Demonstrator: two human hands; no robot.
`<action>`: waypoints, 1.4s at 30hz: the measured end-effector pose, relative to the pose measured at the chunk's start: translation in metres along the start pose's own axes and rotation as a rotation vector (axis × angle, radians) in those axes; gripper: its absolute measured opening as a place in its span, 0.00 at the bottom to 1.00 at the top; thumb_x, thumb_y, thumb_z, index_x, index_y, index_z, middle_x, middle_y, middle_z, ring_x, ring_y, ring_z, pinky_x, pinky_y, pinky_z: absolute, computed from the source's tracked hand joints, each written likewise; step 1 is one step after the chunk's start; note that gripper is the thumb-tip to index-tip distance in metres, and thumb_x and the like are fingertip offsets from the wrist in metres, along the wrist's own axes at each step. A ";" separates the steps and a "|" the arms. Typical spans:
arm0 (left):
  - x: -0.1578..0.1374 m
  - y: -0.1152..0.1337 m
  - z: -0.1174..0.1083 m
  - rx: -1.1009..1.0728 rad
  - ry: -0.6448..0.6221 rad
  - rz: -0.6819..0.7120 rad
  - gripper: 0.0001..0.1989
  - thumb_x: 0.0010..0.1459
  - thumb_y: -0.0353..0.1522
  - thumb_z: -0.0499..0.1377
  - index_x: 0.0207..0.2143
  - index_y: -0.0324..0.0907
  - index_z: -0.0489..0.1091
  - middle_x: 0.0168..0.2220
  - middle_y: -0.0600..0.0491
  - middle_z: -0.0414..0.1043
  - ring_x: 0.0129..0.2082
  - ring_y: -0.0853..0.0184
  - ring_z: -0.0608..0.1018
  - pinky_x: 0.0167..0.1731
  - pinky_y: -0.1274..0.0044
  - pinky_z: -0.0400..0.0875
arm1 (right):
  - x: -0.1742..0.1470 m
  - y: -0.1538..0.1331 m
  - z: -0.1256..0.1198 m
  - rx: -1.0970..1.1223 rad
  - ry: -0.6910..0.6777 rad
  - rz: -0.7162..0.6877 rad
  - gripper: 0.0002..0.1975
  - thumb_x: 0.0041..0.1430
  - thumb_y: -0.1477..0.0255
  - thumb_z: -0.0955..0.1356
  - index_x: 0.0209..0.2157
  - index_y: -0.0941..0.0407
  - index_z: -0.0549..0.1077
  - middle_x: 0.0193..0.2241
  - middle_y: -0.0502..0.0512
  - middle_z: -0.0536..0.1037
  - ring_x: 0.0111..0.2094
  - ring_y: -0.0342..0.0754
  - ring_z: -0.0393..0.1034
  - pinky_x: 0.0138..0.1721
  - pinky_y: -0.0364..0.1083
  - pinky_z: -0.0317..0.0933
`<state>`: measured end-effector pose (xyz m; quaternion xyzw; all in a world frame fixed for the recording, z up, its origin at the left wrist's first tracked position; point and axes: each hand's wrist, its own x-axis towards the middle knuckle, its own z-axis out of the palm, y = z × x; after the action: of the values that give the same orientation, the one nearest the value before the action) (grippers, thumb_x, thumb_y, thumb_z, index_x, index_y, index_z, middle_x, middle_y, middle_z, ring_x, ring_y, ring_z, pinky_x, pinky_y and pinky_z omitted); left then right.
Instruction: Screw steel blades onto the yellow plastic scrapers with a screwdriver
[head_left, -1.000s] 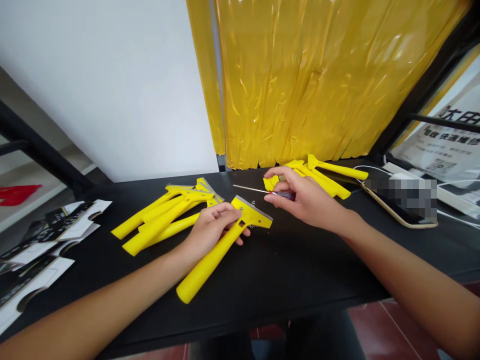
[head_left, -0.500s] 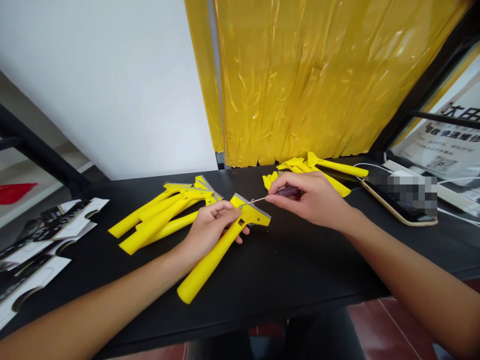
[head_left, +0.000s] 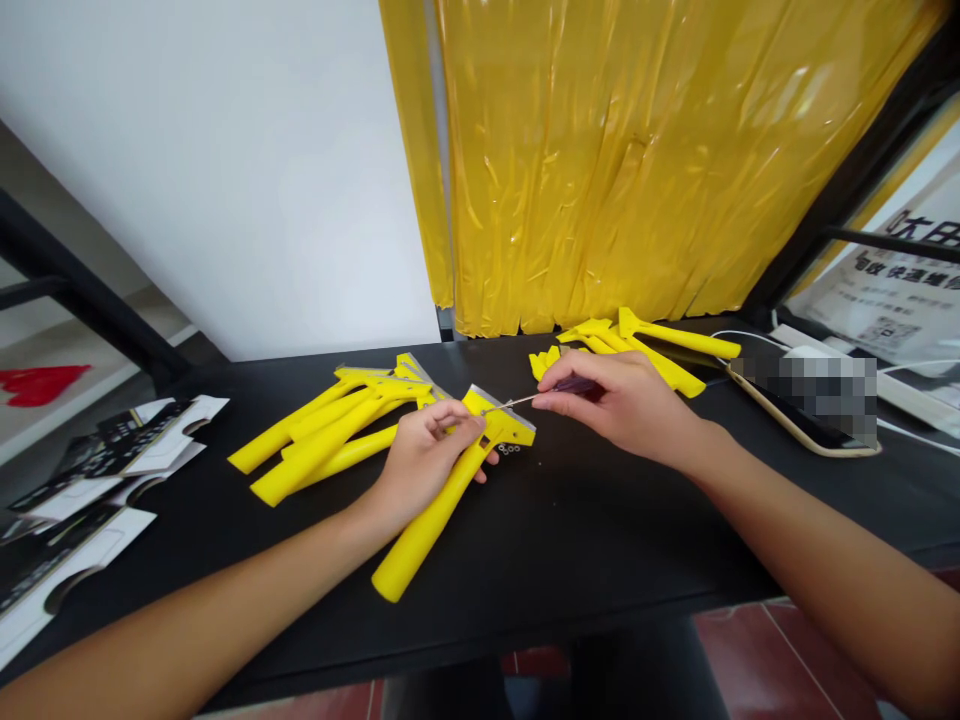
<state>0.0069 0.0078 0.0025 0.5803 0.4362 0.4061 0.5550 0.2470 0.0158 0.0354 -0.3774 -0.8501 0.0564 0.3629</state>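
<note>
My left hand point(head_left: 433, 452) is closed around the head end of a yellow scraper point(head_left: 420, 540), whose handle slants down toward me. A grey metal strip runs along the far edge of its head. My right hand point(head_left: 611, 395) pinches the dark handle of a screwdriver point(head_left: 574, 386). The thin shaft points left, its tip at the scraper head beside my left thumb; the exact contact is too small to make out. Several small metal rings point(head_left: 510, 449) lie on the black table just under the head.
Several yellow scrapers point(head_left: 322, 425) lie piled left of my left hand. More yellow scraper parts point(head_left: 679, 337) lie behind my right hand. A phone point(head_left: 802, 410) and white cables are at the right. Printed cards point(head_left: 112, 480) are stacked left. A yellow plastic curtain point(head_left: 570, 180) hangs behind.
The view has shifted slightly, so things sit a little farther right. Both hands keep their grips. The scraper's handle is a bit steeper, and the small rings show more clearly.
</note>
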 end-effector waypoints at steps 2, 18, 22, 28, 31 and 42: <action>0.000 0.000 -0.001 0.013 0.041 0.040 0.11 0.58 0.38 0.65 0.33 0.40 0.69 0.27 0.52 0.77 0.26 0.64 0.81 0.24 0.76 0.77 | -0.002 -0.003 0.000 -0.046 -0.029 -0.005 0.12 0.63 0.58 0.69 0.40 0.52 0.74 0.32 0.52 0.80 0.31 0.47 0.74 0.32 0.45 0.62; 0.000 0.011 -0.021 0.402 0.353 0.406 0.10 0.58 0.38 0.64 0.34 0.43 0.69 0.28 0.54 0.76 0.30 0.62 0.83 0.27 0.77 0.77 | -0.005 -0.015 0.013 -0.094 -0.004 0.133 0.13 0.71 0.59 0.59 0.40 0.54 0.67 0.28 0.52 0.75 0.27 0.47 0.69 0.29 0.45 0.54; 0.004 0.013 -0.028 0.574 0.438 0.525 0.07 0.59 0.37 0.63 0.37 0.43 0.71 0.33 0.53 0.77 0.32 0.64 0.82 0.32 0.77 0.78 | -0.005 -0.016 0.021 -0.032 -0.082 0.146 0.13 0.71 0.61 0.58 0.41 0.54 0.67 0.31 0.53 0.76 0.29 0.47 0.68 0.31 0.46 0.55; 0.004 0.011 -0.031 0.698 0.435 0.597 0.08 0.60 0.37 0.61 0.40 0.43 0.72 0.38 0.50 0.78 0.34 0.64 0.81 0.34 0.75 0.78 | -0.002 -0.002 0.033 0.191 -0.090 0.254 0.23 0.72 0.58 0.56 0.32 0.55 0.72 0.24 0.49 0.74 0.28 0.46 0.69 0.32 0.45 0.57; 0.002 0.012 -0.031 0.762 0.422 0.661 0.07 0.61 0.36 0.61 0.40 0.44 0.73 0.40 0.50 0.78 0.35 0.65 0.80 0.35 0.75 0.78 | -0.003 0.000 0.036 0.240 -0.116 0.281 0.18 0.71 0.57 0.59 0.39 0.54 0.72 0.29 0.50 0.77 0.31 0.48 0.71 0.34 0.46 0.60; 0.005 0.007 -0.037 0.905 0.393 0.766 0.05 0.62 0.31 0.59 0.41 0.44 0.72 0.41 0.49 0.77 0.35 0.65 0.79 0.38 0.74 0.76 | -0.002 -0.001 0.038 0.285 -0.049 0.280 0.16 0.72 0.59 0.58 0.36 0.54 0.68 0.30 0.51 0.73 0.32 0.47 0.68 0.35 0.46 0.59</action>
<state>-0.0260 0.0236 0.0112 0.7876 0.4198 0.4505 -0.0216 0.2224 0.0200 0.0072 -0.4353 -0.7813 0.2354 0.3804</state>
